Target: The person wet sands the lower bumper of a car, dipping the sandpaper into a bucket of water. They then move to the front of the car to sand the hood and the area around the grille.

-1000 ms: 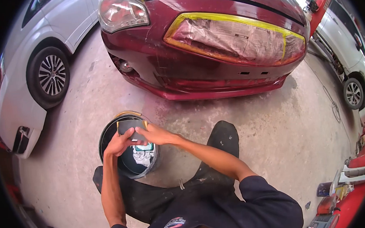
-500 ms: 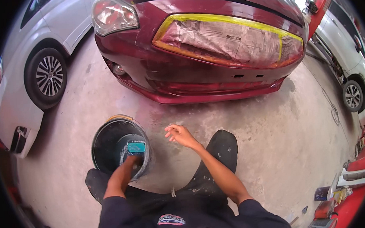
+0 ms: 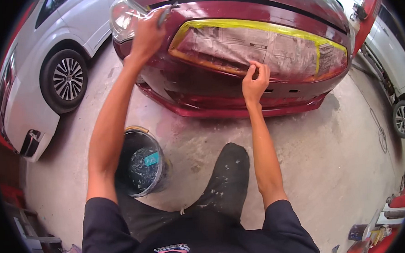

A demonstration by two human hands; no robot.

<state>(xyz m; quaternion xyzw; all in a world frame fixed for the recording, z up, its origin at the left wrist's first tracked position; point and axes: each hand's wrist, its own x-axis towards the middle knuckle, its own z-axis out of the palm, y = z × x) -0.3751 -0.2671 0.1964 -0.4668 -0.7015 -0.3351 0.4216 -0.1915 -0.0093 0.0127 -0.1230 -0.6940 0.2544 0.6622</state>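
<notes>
Left hand (image 3: 146, 35) is up at the top corner of the dark red bumper (image 3: 200, 87), fingers (image 3: 155, 22) closed tight around a small grey piece of sandpaper (image 3: 165, 14). Only a thin strip of it pokes out past the fingertips, on the side away from the wrist; the rest is buried in the grip. The hand and the paper sit against the paint, with the headlight (image 3: 121, 18) just on the outer side of the knuckles and the end of the masked-off grille just on the inner side.

Right hand (image 3: 255, 80) isn't holding anything. Its fingers (image 3: 253, 70) are curled in, with the tips resting on the lower edge of the newspaper masking (image 3: 262, 45), right where it meets the bare bumper. The yellow tape (image 3: 252, 26) that borders the newspaper runs above those fingertips. The sandpaper is well apart from this hand, over at the opposite end of the masking.

Down below both hands, near the left elbow, there's a black bucket (image 3: 141, 131) on the concrete floor (image 3: 304, 144) with murky water and something teal (image 3: 151, 158) floating in it. The person's paint-spattered knee (image 3: 230, 171) sits between the two forearms. A white car (image 3: 82, 23) is parked past the left hand, its wheel (image 3: 67, 78) showing beside the forearm.
</notes>
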